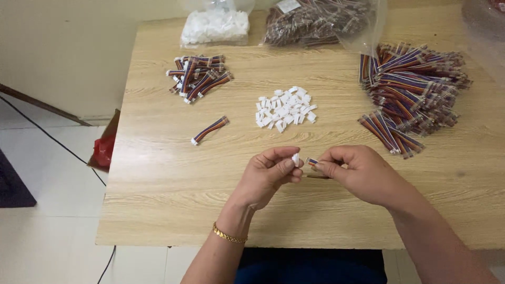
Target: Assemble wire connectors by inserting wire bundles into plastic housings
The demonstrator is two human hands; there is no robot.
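While both hands hover just above the near middle of the wooden table [158, 210], the left hand [269, 173] pinches a small white plastic connector [295, 159] between thumb and fingertips, clamped tight on it. Just beside it, almost touching, the right hand [357, 171] grips the end of a short striped ribbon cable [312, 162], its fingers closed firmly around the wires so that only the tip shows, pointing at the connector. A gold bracelet [229, 235] sits on the left wrist.

Farther back, near the table's centre, lies a loose heap of white connectors [285, 109]. To its left a single striped cable [210, 130] lies alone, and beyond that, toward the far left corner, a small pile of cables [199, 76]. A much larger pile of cables [413, 89] spreads along the right edge. At the far edge stand two clear plastic bags, one with white connectors [214, 26] and one with more cables [315, 21].
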